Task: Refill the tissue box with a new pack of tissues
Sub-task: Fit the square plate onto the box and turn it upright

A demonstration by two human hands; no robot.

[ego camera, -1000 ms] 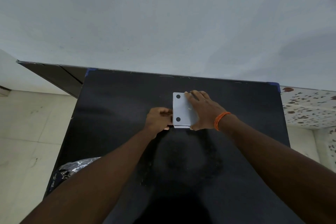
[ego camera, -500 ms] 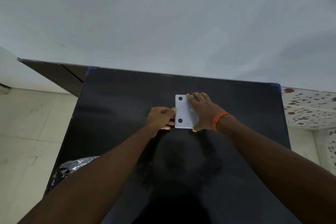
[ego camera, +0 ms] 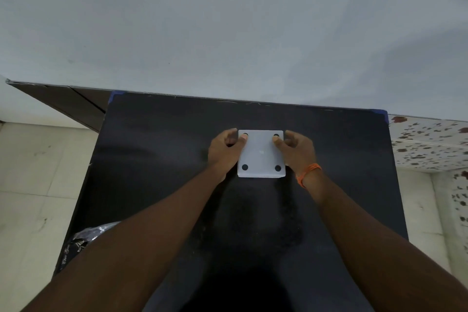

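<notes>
My left hand [ego camera: 224, 153] and right hand [ego camera: 297, 153] grip the upturned tissue box [ego camera: 260, 153] mid-bench [ego camera: 152, 159]; thumbs press its base's far corners — I'd push evenly, keeping it square.

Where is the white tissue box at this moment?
In the head view the white tissue box lies mid-table on the black table, between the left hand and right hand.

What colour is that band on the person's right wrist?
Orange. The wrist band shows clearly in the head view, beside the white tissue box.
</notes>
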